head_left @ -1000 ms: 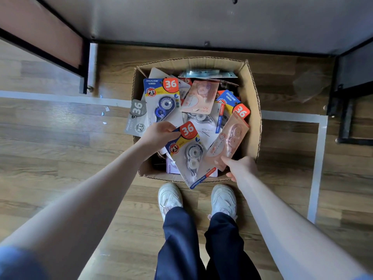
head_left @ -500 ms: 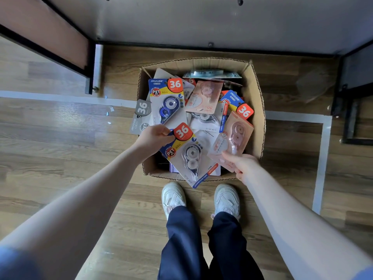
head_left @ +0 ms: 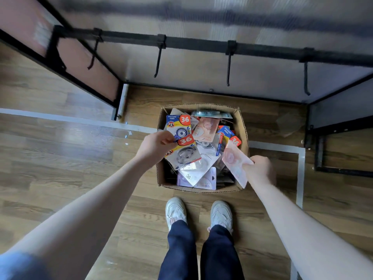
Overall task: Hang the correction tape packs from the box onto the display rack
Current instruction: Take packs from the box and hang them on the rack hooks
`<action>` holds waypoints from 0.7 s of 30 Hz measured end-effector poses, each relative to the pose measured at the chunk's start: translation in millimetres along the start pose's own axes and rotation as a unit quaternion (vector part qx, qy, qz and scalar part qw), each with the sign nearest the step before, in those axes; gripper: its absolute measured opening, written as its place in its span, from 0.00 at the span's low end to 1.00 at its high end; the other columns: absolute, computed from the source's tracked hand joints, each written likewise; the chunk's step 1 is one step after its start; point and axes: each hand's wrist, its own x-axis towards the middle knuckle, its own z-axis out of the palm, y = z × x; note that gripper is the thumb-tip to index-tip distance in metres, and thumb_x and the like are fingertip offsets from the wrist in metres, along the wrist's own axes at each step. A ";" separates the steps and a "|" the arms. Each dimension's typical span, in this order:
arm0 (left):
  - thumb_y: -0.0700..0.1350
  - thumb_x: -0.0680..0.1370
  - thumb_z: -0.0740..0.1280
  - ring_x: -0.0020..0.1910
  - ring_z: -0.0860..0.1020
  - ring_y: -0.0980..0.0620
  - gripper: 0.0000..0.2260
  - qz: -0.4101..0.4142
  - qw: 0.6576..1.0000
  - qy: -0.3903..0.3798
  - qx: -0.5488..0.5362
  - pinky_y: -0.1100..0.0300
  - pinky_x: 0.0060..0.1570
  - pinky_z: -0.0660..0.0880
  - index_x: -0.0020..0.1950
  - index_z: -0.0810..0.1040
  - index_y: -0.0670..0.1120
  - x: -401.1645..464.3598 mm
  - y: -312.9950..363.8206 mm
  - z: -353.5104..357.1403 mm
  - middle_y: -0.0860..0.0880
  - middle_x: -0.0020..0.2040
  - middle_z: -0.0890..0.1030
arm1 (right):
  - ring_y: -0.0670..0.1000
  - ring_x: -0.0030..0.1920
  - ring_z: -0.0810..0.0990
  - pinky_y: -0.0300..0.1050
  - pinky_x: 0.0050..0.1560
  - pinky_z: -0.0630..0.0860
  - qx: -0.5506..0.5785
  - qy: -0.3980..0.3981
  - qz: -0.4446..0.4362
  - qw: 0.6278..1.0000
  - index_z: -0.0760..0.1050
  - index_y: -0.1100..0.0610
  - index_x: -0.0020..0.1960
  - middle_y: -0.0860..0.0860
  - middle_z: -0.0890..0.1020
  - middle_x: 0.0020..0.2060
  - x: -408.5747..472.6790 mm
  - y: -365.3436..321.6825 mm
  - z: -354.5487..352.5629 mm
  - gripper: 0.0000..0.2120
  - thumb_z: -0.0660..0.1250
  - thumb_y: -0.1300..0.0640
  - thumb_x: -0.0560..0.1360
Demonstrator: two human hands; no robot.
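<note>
Your left fingers (head_left: 166, 140) are curled onto the top corner of a yellow-and-blue pack (head_left: 182, 153), pinching it beside its red "36" badge. That pack hangs over the left centre of the box, its long axis running from the badge at upper left down toward the lower right, printed face up to you. Your left hand (head_left: 155, 145) sits just left of the box's left wall.

Your right fingers (head_left: 249, 165) grip a pink pack (head_left: 235, 164) along its right edge. It is blurred; its long axis slopes from upper left, near the box's right wall, down to lower right past the box's near corner. Your right hand (head_left: 260, 170) is at centre right of the frame, outside the box.

The cardboard box (head_left: 243, 126) stands open on the wooden floor (head_left: 60, 158) at frame centre, heaped with more packs lying at mixed angles. Your white shoes (head_left: 175, 211) stand just below it. Across the top of the frame runs the display rack (head_left: 201, 45), a black bar carrying four bare hooks (head_left: 158, 63).
</note>
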 end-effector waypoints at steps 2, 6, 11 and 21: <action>0.41 0.72 0.70 0.39 0.75 0.50 0.07 0.003 1.000 0.011 0.002 0.58 0.41 0.71 0.38 0.75 0.50 -12.9 13.6 -16.9 0.51 0.36 0.78 | 0.58 0.36 0.74 0.40 0.33 0.66 -0.034 0.042 -0.033 0.998 0.76 0.60 0.39 0.55 0.77 0.35 -11.2 -11.2 -16.3 0.06 0.63 0.60 0.72; 0.42 0.73 0.69 0.41 0.77 0.51 0.04 0.009 1.000 0.028 0.011 0.59 0.41 0.72 0.40 0.76 0.49 -42.2 38.9 -51.5 0.51 0.39 0.79 | 0.56 0.37 0.75 0.44 0.31 0.72 -0.090 0.081 -0.126 0.985 0.74 0.58 0.40 0.54 0.76 0.35 -41.1 -33.4 -52.9 0.07 0.62 0.58 0.75; 0.42 0.73 0.69 0.40 0.77 0.51 0.05 0.028 0.999 0.044 0.012 0.58 0.41 0.73 0.40 0.76 0.50 -74.4 69.4 -95.2 0.52 0.38 0.79 | 0.58 0.34 0.70 0.42 0.27 0.59 -0.169 0.086 -0.194 0.963 0.63 0.57 0.32 0.52 0.69 0.29 -80.6 -64.2 -106.0 0.11 0.61 0.64 0.72; 0.43 0.73 0.69 0.38 0.74 0.52 0.02 0.083 0.990 0.110 0.014 0.60 0.39 0.70 0.41 0.77 0.48 -118.2 144.5 -181.1 0.52 0.37 0.78 | 0.55 0.49 0.77 0.39 0.36 0.64 -0.236 0.125 -0.297 0.917 0.79 0.50 0.49 0.52 0.81 0.47 -135.3 -130.1 -183.7 0.08 0.63 0.59 0.74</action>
